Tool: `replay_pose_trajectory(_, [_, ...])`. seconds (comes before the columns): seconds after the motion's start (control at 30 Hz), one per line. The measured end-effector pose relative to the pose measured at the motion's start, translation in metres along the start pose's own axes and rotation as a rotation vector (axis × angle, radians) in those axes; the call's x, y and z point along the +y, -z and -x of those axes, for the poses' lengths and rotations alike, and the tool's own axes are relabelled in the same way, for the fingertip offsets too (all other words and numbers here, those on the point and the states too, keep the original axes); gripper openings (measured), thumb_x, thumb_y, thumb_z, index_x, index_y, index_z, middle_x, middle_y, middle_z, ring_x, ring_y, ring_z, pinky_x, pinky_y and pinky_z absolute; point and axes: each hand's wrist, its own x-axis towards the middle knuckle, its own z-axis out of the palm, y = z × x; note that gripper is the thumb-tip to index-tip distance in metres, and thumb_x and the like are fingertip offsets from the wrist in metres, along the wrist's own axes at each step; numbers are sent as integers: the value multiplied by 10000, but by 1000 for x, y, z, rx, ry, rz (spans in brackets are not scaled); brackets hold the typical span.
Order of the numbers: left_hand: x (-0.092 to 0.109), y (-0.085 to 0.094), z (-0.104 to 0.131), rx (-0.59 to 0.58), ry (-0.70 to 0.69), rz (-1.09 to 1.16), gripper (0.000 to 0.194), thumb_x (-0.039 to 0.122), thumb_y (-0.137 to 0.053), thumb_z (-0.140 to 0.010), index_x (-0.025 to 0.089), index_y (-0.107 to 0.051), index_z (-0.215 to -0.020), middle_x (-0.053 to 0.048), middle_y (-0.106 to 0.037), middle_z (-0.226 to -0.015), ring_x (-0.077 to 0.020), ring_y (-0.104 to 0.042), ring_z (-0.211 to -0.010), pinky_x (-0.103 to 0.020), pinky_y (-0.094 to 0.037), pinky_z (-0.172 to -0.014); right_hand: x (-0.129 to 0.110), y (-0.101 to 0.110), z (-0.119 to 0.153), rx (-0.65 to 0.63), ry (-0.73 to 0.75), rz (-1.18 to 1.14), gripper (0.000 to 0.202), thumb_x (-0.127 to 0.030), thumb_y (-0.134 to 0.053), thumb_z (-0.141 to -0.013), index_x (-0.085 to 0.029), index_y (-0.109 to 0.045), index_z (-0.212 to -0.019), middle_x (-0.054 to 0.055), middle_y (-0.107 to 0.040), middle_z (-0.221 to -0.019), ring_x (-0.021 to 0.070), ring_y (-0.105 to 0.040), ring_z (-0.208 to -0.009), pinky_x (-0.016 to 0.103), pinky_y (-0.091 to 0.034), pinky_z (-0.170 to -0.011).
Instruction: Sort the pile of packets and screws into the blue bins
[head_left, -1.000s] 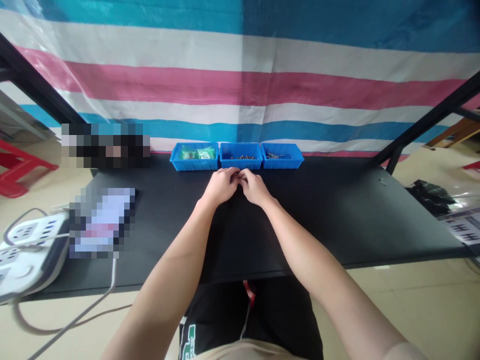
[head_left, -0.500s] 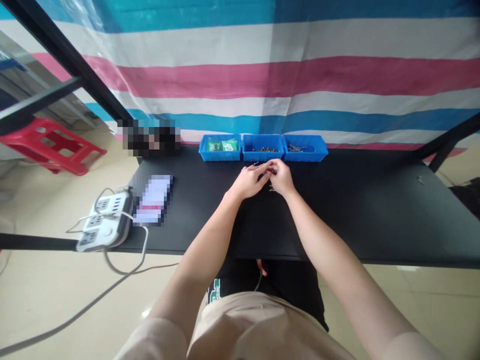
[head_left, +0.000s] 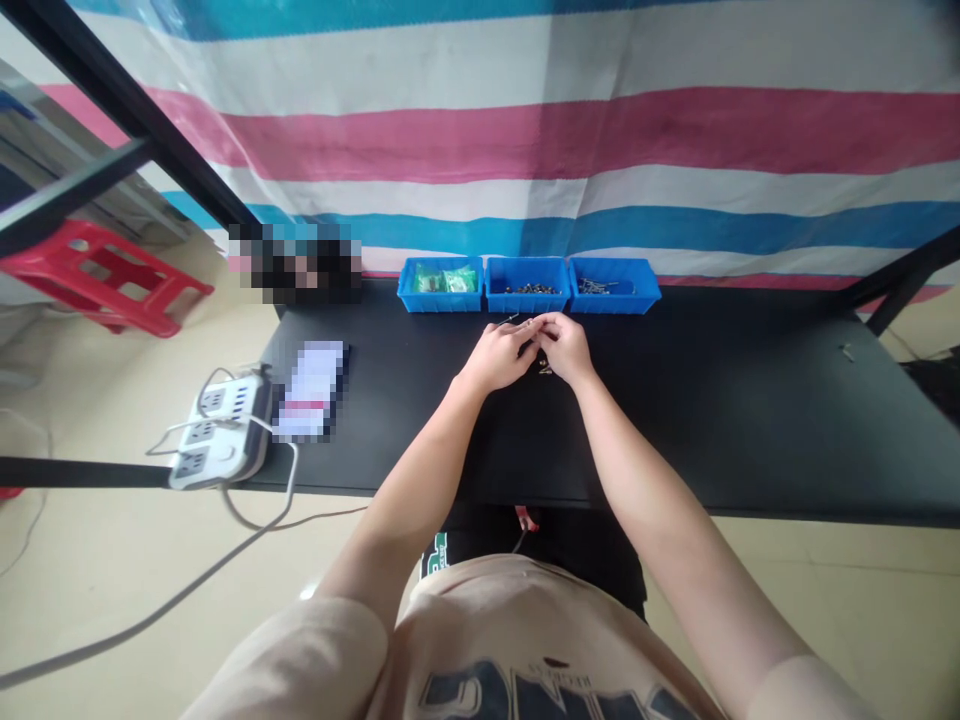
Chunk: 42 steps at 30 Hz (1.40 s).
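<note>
My left hand [head_left: 501,357] and my right hand [head_left: 564,347] meet at the fingertips over the black table, just in front of the blue bins. Fingers of both hands are bent together around something too small to make out. A few small metal pieces [head_left: 545,368] lie on the table beneath my right hand. One thin metal piece [head_left: 510,319] shows beyond my left fingers. Behind stand a blue bin with green packets [head_left: 444,281], a middle blue bin with small metal parts [head_left: 531,290] and a right blue bin with long screws [head_left: 596,287].
On the left of the black table [head_left: 720,400] are a blurred-out phone [head_left: 311,390] and a white power strip [head_left: 221,430] with cables. A small piece [head_left: 847,352] lies far right. A red stool [head_left: 105,275] stands on the floor, and a striped sheet [head_left: 450,140] hangs behind.
The camera view has tilted a little, so the table and bins appear slightly higher. Both hands stay together with small finger shifts.
</note>
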Motion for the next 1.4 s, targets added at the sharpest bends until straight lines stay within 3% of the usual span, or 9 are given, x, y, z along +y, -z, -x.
replay_pose_trajectory(0.2, [-6,-5,1,54,4,-8,456,220,-507,-932,177,-589,-1378,-100,-675,-1318,-258,-646,-1172,-403,-466,-949,3,-1,0,-15,23,-24,263,-414,-677,-809,-175,-673,-919,73,-758,-861,213,-713,-811,357,-553,-779])
replay_pose_trajectory(0.5, [-1,-5,1,80,-14,12,454,221,-518,-909,180,-602,-1354,-113,-682,-1302,-257,-657,-1133,-405,-493,-930,5,-1,-5,6,-56,-198,407,-529,-780,-696,-185,-668,-883,40,-717,-773,171,-655,-682,324,-548,-669])
replay_pose_trajectory(0.8, [-5,-12,0,209,-45,126,400,216,-482,-920,165,-659,-1275,-90,-751,-1127,-220,-681,-967,-376,-522,-901,1,-1,-3,-25,-78,-232,340,-428,-770,-701,-182,-666,-910,25,-708,-747,140,-619,-617,299,-531,-608])
replay_pose_trajectory(0.9, [-8,-12,-1,260,-22,145,388,246,-472,-936,182,-671,-1262,-91,-746,-1153,-214,-679,-1015,-368,-514,-933,4,-3,-2,-18,-66,-219,326,-409,-744,-725,-187,-658,-947,29,-720,-776,141,-629,-619,302,-536,-613])
replay_pose_trajectory(1.0, [-13,-8,-2,286,26,64,459,276,-486,-919,175,-614,-1348,-118,-665,-1329,-252,-610,-1203,-415,-451,-1028,8,-6,-2,-1,-57,-169,326,-423,-721,-756,-194,-653,-978,43,-734,-831,156,-652,-662,308,-542,-636])
replay_pose_trajectory(1.13, [-19,-2,-7,228,161,-101,665,324,-519,-869,210,-428,-1519,-110,-421,-1572,-334,-374,-1435,-505,-316,-1115,8,-9,-2,-25,-37,-39,273,-413,-692,-785,-193,-671,-944,47,-735,-811,176,-673,-699,322,-549,-679])
replay_pose_trajectory(1.27, [-21,1,-12,126,299,-186,797,433,-523,-861,240,-270,-1592,-94,-253,-1652,-403,-195,-1500,-568,-247,-1118,4,-10,0,-77,26,80,144,-296,-644,-809,-191,-685,-899,38,-729,-779,180,-678,-705,316,-539,-695])
replay_pose_trajectory(1.4, [-21,-1,-16,79,342,-216,806,508,-511,-865,243,-278,-1590,-97,-231,-1659,-423,-158,-1505,-609,-197,-1124,1,-10,1,-74,35,161,143,-197,-602,-797,-189,-689,-910,40,-740,-808,182,-684,-722,315,-542,-711])
